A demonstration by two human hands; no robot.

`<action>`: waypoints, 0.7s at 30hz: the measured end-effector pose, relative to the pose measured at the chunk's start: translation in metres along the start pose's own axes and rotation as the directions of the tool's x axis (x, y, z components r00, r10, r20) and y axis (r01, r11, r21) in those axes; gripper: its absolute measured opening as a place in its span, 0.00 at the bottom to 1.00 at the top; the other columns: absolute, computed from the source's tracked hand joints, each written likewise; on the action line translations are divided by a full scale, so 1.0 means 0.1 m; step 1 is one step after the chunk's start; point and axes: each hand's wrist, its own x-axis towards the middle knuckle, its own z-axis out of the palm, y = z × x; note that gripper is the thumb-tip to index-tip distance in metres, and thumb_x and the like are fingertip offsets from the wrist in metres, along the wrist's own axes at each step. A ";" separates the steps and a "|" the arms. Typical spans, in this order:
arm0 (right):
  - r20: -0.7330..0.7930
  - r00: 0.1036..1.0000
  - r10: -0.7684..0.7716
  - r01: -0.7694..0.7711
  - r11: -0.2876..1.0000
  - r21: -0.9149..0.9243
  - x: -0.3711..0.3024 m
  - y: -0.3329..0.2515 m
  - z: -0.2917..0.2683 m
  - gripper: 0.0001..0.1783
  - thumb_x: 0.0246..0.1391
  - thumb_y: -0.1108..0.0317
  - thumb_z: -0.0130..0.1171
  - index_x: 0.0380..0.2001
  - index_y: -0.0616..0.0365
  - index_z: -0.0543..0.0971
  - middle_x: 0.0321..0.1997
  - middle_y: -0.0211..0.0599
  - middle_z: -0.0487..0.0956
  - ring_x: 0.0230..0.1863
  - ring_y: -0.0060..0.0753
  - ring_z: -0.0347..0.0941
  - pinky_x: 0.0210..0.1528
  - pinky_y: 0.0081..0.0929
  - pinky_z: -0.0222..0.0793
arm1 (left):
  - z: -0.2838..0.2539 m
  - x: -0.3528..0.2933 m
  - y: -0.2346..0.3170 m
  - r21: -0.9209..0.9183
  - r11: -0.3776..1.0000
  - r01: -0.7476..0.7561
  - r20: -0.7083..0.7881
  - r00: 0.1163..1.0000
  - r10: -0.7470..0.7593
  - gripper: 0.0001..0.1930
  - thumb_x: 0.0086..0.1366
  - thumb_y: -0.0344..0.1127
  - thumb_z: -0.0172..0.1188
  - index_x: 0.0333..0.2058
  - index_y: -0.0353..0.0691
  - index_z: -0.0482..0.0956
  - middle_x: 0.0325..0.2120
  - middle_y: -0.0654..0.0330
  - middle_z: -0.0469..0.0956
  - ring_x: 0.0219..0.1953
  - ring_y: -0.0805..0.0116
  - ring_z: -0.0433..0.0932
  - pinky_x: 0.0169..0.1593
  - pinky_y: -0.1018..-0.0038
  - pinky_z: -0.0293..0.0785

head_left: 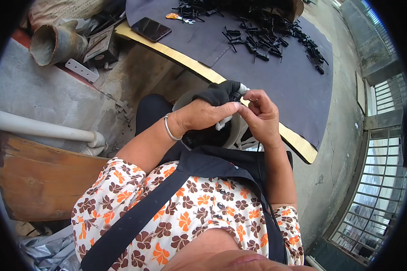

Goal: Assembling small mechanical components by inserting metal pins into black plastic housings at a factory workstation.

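Note:
My left hand is over the table's near edge, with a black glove piece covering its fingers and a silver bangle at the wrist. Its thumb is bare, and the fingers close around a small black part that is mostly hidden. My bare right hand meets it fingertip to fingertip, thumb and forefinger pinched at the same spot. What that pinch holds is too small to make out. Below both hands a pale bucket stands at my lap, with dark contents.
Many small black parts lie heaped across the far side of the dark-topped table. A phone and an orange-handled tool rest near its left edge. To the left are a rusty pipe piece, white pipe and wooden board.

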 end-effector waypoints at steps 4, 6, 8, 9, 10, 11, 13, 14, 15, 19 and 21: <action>-0.080 0.995 0.063 -0.052 0.989 0.135 0.00 -0.04 0.03 0.07 0.52 0.72 0.58 0.28 0.59 0.70 0.21 0.16 0.62 0.22 0.11 0.52 0.23 0.12 0.50 | 0.01 0.04 -0.08 0.229 0.950 -0.214 -0.036 0.973 0.228 0.15 0.59 0.31 0.49 0.44 0.31 0.69 0.29 0.56 0.74 0.28 0.71 0.72 0.37 0.76 0.70; -0.059 0.996 0.066 -0.059 0.991 0.120 0.00 -0.06 0.02 0.08 0.54 0.70 0.57 0.26 0.60 0.70 0.20 0.18 0.63 0.22 0.12 0.53 0.23 0.14 0.52 | 0.02 0.04 -0.11 0.298 0.907 -0.299 -0.060 0.942 0.330 0.14 0.59 0.31 0.48 0.43 0.31 0.69 0.27 0.56 0.74 0.28 0.71 0.71 0.37 0.76 0.70; 0.025 0.999 0.041 -0.038 0.996 -0.083 0.01 -0.07 0.02 0.12 0.58 0.66 0.53 0.24 0.63 0.70 0.19 0.22 0.63 0.23 0.15 0.55 0.24 0.17 0.56 | 0.02 0.01 -0.11 0.241 0.955 -0.174 -0.105 0.973 0.204 0.14 0.58 0.30 0.48 0.42 0.31 0.69 0.27 0.56 0.74 0.29 0.68 0.72 0.37 0.75 0.70; 0.025 0.999 0.041 -0.039 0.996 -0.084 0.02 -0.08 0.02 0.12 0.58 0.66 0.53 0.24 0.63 0.70 0.19 0.22 0.63 0.23 0.15 0.55 0.24 0.17 0.56 | 0.03 0.01 -0.09 0.240 0.955 -0.175 -0.104 0.973 0.204 0.14 0.58 0.30 0.48 0.42 0.31 0.69 0.27 0.56 0.74 0.29 0.68 0.72 0.37 0.75 0.70; 0.058 0.992 0.115 -0.108 0.988 -0.112 0.04 -0.10 0.01 0.14 0.59 0.64 0.51 0.24 0.63 0.70 0.18 0.23 0.64 0.23 0.15 0.56 0.25 0.19 0.58 | 0.04 0.01 -0.07 0.256 0.948 -0.192 -0.110 0.968 0.226 0.13 0.58 0.30 0.48 0.42 0.31 0.69 0.27 0.55 0.75 0.29 0.67 0.73 0.37 0.74 0.70; 0.089 0.978 0.189 -0.176 0.974 -0.141 0.05 -0.11 0.02 0.16 0.60 0.63 0.49 0.24 0.64 0.70 0.18 0.25 0.64 0.23 0.16 0.57 0.26 0.20 0.59 | 0.05 0.00 -0.04 0.272 0.940 -0.208 -0.117 0.962 0.247 0.13 0.58 0.30 0.48 0.41 0.31 0.69 0.27 0.55 0.75 0.29 0.66 0.73 0.36 0.74 0.70; 0.080 0.978 0.191 -0.181 0.977 -0.115 0.06 -0.05 0.06 0.16 0.59 0.63 0.49 0.23 0.64 0.70 0.17 0.32 0.66 0.21 0.21 0.57 0.25 0.23 0.60 | 0.07 -0.03 0.02 0.276 0.945 -0.175 -0.127 0.968 0.216 0.12 0.58 0.29 0.48 0.41 0.31 0.69 0.29 0.56 0.74 0.30 0.68 0.72 0.37 0.74 0.70; 0.072 0.979 0.191 -0.185 0.979 -0.089 0.05 0.00 0.09 0.16 0.58 0.63 0.50 0.23 0.64 0.70 0.17 0.40 0.67 0.20 0.25 0.57 0.24 0.27 0.60 | 0.07 -0.03 0.03 0.282 0.949 -0.142 -0.140 0.972 0.187 0.12 0.57 0.28 0.47 0.40 0.31 0.70 0.30 0.56 0.73 0.32 0.69 0.71 0.38 0.74 0.69; 0.074 0.979 0.190 -0.183 0.979 -0.092 0.05 0.05 0.14 0.16 0.58 0.63 0.50 0.23 0.64 0.70 0.17 0.40 0.67 0.20 0.25 0.57 0.24 0.27 0.60 | 0.06 -0.02 0.01 0.281 0.949 -0.144 -0.142 0.972 0.189 0.12 0.57 0.28 0.47 0.40 0.31 0.70 0.30 0.56 0.73 0.32 0.69 0.71 0.38 0.74 0.69; 0.031 0.985 0.168 -0.170 0.980 0.100 0.08 0.16 0.34 0.18 0.61 0.62 0.47 0.22 0.64 0.71 0.17 0.28 0.67 0.22 0.19 0.57 0.25 0.24 0.60 | -0.03 -0.01 -0.15 0.447 0.870 -0.208 -0.093 0.956 0.277 0.11 0.57 0.27 0.47 0.39 0.29 0.69 0.29 0.53 0.73 0.30 0.63 0.72 0.37 0.73 0.69; 0.034 0.984 0.177 -0.180 0.954 0.239 0.10 0.23 0.43 0.18 0.61 0.61 0.46 0.22 0.63 0.71 0.18 0.25 0.67 0.23 0.18 0.58 0.27 0.22 0.60 | -0.07 -0.01 -0.21 0.461 0.873 -0.156 -0.080 0.973 0.215 0.11 0.57 0.26 0.46 0.38 0.28 0.69 0.28 0.53 0.73 0.30 0.62 0.71 0.37 0.72 0.69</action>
